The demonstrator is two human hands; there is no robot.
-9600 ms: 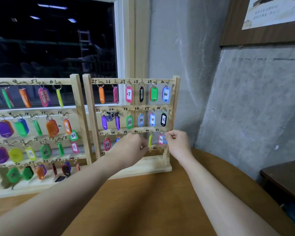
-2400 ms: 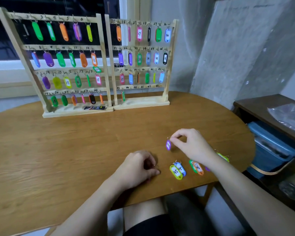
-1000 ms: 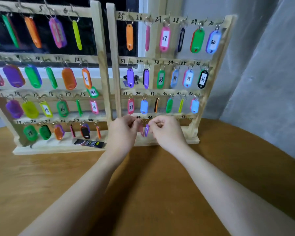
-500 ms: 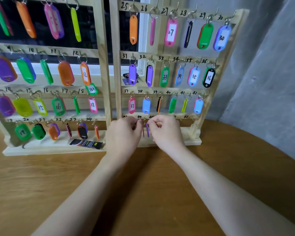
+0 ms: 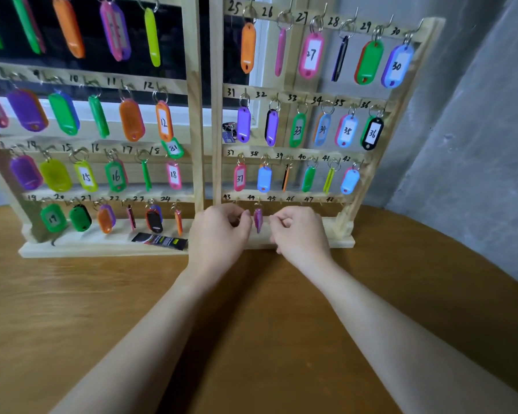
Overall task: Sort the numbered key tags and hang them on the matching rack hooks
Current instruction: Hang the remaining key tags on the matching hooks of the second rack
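Risk: I judge the purple tag [image 5: 258, 220] may not be seated on hook 44 [image 5: 258, 202]; its ring is too small for me to tell whether it is fully over the hook, and a half-caught ring would drop to the base [image 5: 299, 242] once both hands leave.
Cause: I see fingers crowded on each side of the tag; a brush from either hand in pulling away could swing it off the hook.
Second risk: I read the tag edge-on, so I cannot check its number against 44; a mismatch would pass unnoticed from here.
Third risk: hooks 45 to 48 on the bottom rail [image 5: 305, 201] look bare and close together, so I think a later tag could land one hook off.
Left hand [image 5: 220, 231]: I see it just left of the tag, knuckles toward me, fingers curled with the fingertips bunched near the tag's top; whether it pinches the ring or a second tag I cannot tell.
Right hand [image 5: 299, 231]: I see it just right of the tag, fingers curled inward, thumb and forefinger close together; I cannot tell if they grip anything.
Tag place: it hangs under the 44 mark on the right rack [image 5: 216, 115], between my two hands, above the base.
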